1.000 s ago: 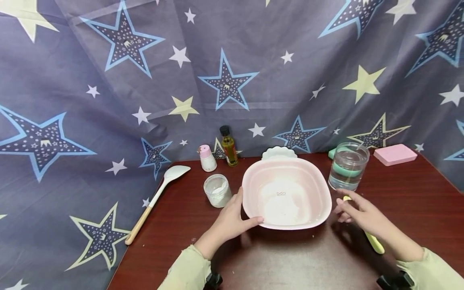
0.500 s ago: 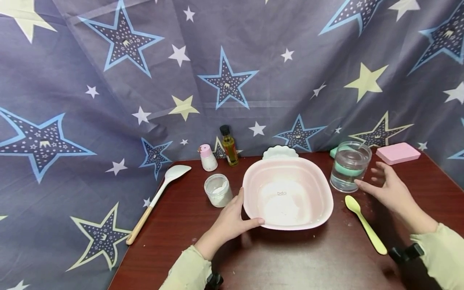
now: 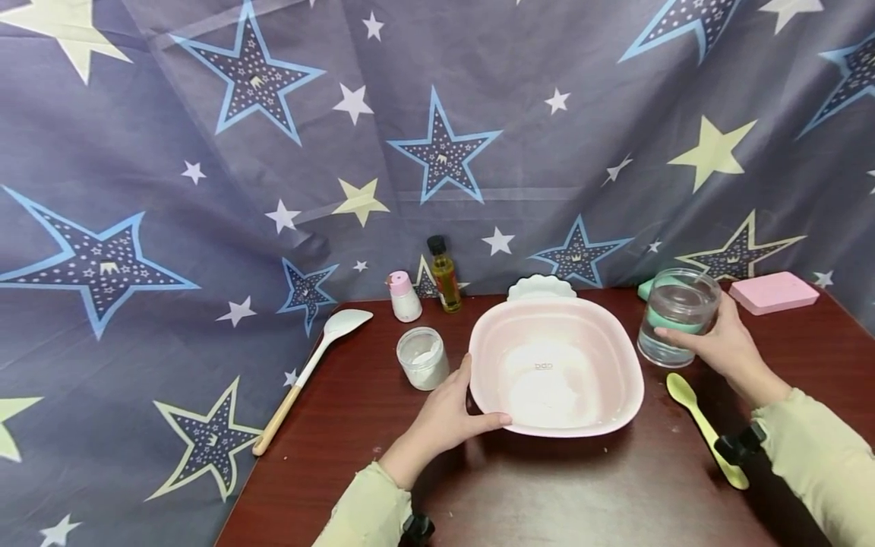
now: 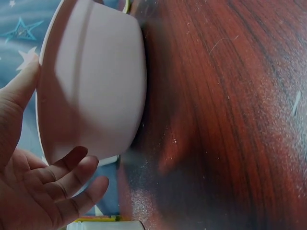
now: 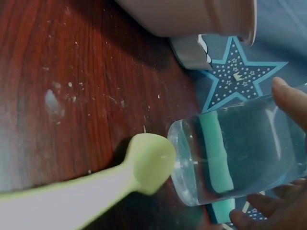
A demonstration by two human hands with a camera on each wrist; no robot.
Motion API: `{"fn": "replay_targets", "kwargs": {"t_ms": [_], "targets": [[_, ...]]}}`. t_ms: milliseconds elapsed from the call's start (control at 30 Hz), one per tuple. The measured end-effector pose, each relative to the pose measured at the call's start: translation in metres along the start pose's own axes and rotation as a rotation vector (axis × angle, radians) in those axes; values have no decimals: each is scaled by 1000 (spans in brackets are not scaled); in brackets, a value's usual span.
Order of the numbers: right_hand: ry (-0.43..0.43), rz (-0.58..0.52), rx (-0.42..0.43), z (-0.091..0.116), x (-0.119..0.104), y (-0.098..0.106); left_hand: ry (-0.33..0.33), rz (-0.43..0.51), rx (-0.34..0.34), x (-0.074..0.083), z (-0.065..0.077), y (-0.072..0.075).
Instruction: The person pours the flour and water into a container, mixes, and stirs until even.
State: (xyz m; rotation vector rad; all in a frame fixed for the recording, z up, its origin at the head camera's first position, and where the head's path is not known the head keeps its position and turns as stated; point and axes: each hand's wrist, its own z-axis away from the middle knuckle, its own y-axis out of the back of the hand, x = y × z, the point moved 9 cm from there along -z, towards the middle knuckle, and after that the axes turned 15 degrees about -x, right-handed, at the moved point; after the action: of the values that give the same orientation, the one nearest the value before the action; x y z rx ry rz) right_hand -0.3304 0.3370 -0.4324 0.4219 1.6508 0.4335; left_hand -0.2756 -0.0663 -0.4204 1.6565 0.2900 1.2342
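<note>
A pale pink basin (image 3: 557, 399) is at the middle of the table. My left hand (image 3: 434, 418) holds its left side, thumb at the front rim and the other fingers by the outer wall (image 4: 105, 81). My right hand (image 3: 731, 349) grips a clear jar (image 3: 659, 351) of water, to the right of the basin. Its thumb lies across the jar's front, while the fingers go round the far side and are partly hidden in the head view. Just in front of the jar lies a yellow spoon (image 3: 707, 431), its bowl close to the jar's base in the right wrist view.
Left of the basin are an open jar of white powder (image 3: 424, 368), a pink-capped shaker (image 3: 406, 300) and an oil bottle (image 3: 446, 282). A wooden-handled white ladle (image 3: 314, 365) lies at the left edge. Behind are a scalloped white dish (image 3: 540, 287) and a pink sponge (image 3: 772, 292).
My right hand has moved from over the spoon to the right and back, then closed round the water jar. The spoon is uncovered. My left hand has stayed at the basin.
</note>
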Motion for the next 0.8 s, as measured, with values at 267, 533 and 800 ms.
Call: {"fn": "replay_targets", "kwargs": {"t_ms": [267,533,800], "targets": [[-39,-87,86,-4,12,-3,13,-37,16,-2,-1,1],[-92,-21,94,-5,14,0,26,-26,18,-1,-2,0],[-58,-20,128,-3,16,0,23,-20,17,-1,-1,0]]}}
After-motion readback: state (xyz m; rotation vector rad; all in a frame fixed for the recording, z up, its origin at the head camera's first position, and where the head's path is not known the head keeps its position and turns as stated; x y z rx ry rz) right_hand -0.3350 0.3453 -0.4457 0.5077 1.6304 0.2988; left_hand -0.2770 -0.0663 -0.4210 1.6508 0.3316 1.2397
